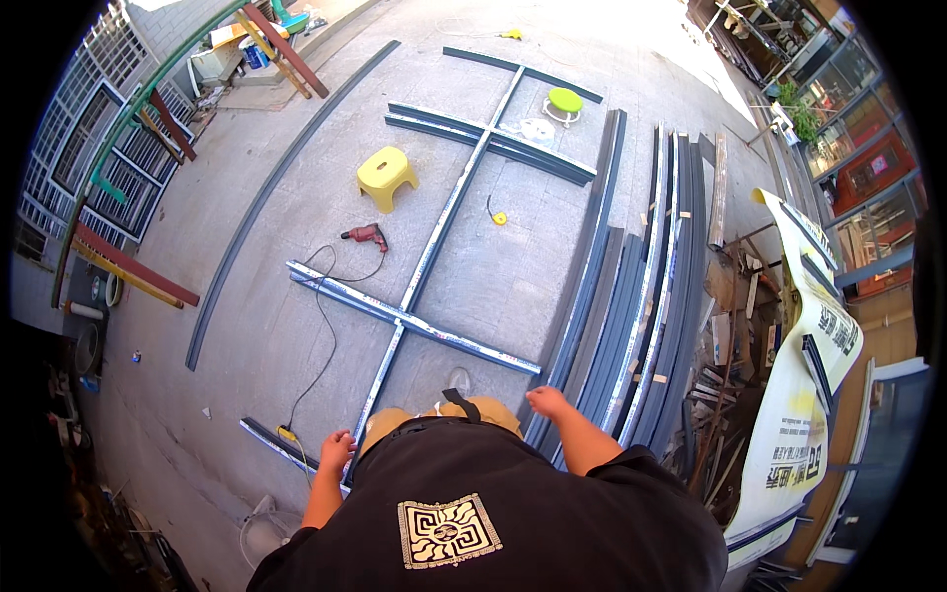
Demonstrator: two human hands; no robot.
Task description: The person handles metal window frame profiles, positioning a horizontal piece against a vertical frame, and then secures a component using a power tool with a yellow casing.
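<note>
I stand over a long grey metal rail (449,212) that lies on the concrete, running away from me. Three cross bars lie across it: a near one (414,321), a middle pair (488,143) and a far one (523,69). My left hand (336,451) hangs at my side with fingers curled, just above a short bar end (279,442) near my feet, holding nothing that I can see. Empty as well, my right hand (546,401) is loosely closed, hovering by the near end of a stack of long grey profiles (631,296).
A red power drill (365,235) with a black cord lies left of the rail, beside a yellow plastic stool (386,176). A green round stool (565,101) stands farther off. A yellow tape measure (499,217) lies right of the rail. Scrap wood and a printed banner (809,395) crowd the right.
</note>
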